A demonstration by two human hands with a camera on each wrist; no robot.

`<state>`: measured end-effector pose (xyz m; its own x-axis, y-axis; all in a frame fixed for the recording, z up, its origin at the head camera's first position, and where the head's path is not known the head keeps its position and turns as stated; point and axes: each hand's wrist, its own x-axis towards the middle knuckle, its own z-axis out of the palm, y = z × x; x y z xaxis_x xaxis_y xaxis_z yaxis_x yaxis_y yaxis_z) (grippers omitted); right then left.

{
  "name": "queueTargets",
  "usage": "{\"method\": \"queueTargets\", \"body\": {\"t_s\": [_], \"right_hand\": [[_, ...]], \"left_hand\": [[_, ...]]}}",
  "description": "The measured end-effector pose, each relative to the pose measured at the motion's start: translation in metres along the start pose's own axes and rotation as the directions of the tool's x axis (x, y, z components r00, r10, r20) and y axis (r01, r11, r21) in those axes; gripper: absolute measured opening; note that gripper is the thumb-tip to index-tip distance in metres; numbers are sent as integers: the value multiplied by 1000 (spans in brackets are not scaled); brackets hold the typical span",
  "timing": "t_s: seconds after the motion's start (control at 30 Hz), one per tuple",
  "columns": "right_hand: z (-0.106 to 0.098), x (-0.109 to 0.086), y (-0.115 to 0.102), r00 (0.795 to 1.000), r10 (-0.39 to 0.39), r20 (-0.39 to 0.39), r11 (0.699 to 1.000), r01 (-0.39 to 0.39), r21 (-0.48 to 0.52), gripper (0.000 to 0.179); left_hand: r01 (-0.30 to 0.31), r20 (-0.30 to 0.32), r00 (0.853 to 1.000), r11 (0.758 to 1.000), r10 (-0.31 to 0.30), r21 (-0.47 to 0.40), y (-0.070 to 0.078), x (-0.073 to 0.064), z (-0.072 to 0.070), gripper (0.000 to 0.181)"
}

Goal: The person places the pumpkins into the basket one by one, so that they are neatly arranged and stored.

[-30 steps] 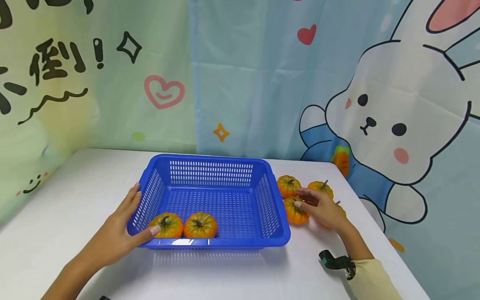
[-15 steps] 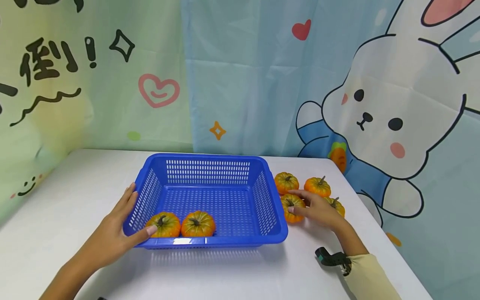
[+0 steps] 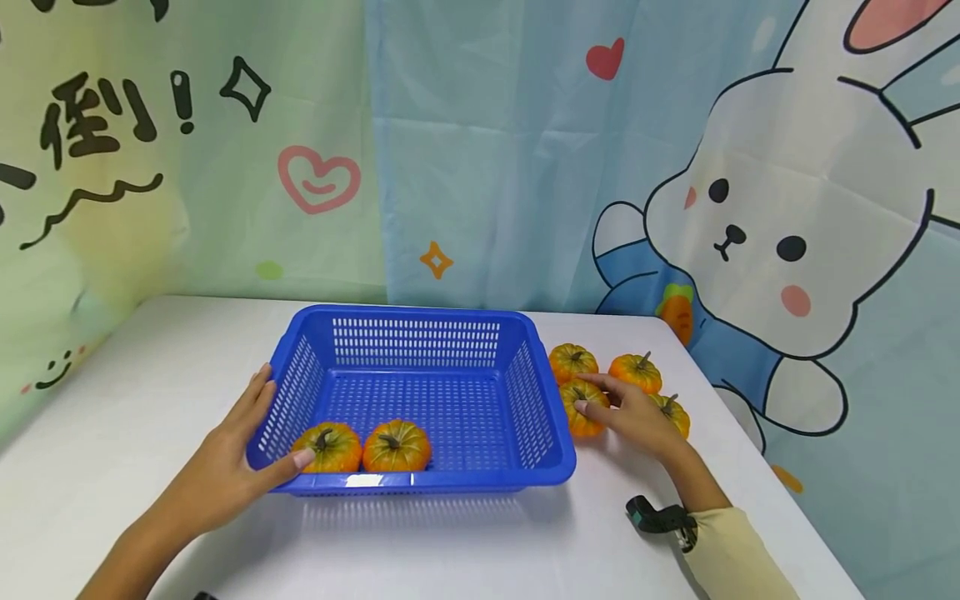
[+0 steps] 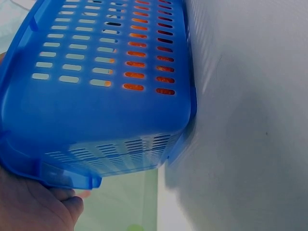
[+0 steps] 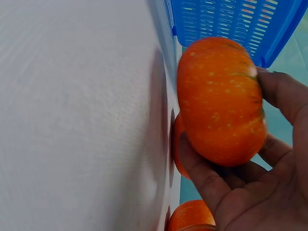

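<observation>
A blue plastic basket (image 3: pixel 420 479) with slotted walls stands on the table, two small orange-green pumpkins (image 3: pixel 396 446) along its front inside. My left hand (image 3: pixel 225 471) grips its front left corner, thumb over the rim and fingers along the left side. Right of the basket, my right hand (image 3: pixel 637 421) holds a pumpkin (image 5: pixel 219 101) between thumb and fingers. In the right wrist view this pumpkin shows its orange underside, raised off the white surface. Close around that hand sit more pumpkins: one behind (image 3: pixel 573 362), one at the back right (image 3: pixel 636 372), and one partly hidden (image 3: pixel 672 412).
The white table (image 3: pixel 420 550) ends on the right in a slanting edge. Behind it hangs a printed cloth backdrop (image 3: pixel 480 167) with a rabbit and hearts. A dark wrist-camera mount (image 3: pixel 656 517) sticks out from the right wrist.
The right hand has closed in on the front pumpkin beside the basket and raised it slightly. The left hand keeps its place on the basket; the head view has shifted a little.
</observation>
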<state>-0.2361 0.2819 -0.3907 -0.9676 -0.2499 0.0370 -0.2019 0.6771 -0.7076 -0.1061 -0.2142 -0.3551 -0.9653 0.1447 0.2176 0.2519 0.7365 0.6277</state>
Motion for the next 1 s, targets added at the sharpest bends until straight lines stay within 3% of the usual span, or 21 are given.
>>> {"method": "queueTargets", "body": {"t_s": [0.37,0.77,1.0], "right_hand": [[-3,2,-4,997,-39,-69,994,46,103,54],[-10,-2,-16,996,-2,-94,977,22,211,57],[-19,-7,-30,992,-68,-108,970,91,227,55]], "left_hand": [[-15,-5,1000,1000,15,-16,-1,-1,0,97],[-9,-3,1000,1000,9,-24,-1,-1,1,97],[-9,-3,1000,1000,9,-17,1,-1,0,98]]}}
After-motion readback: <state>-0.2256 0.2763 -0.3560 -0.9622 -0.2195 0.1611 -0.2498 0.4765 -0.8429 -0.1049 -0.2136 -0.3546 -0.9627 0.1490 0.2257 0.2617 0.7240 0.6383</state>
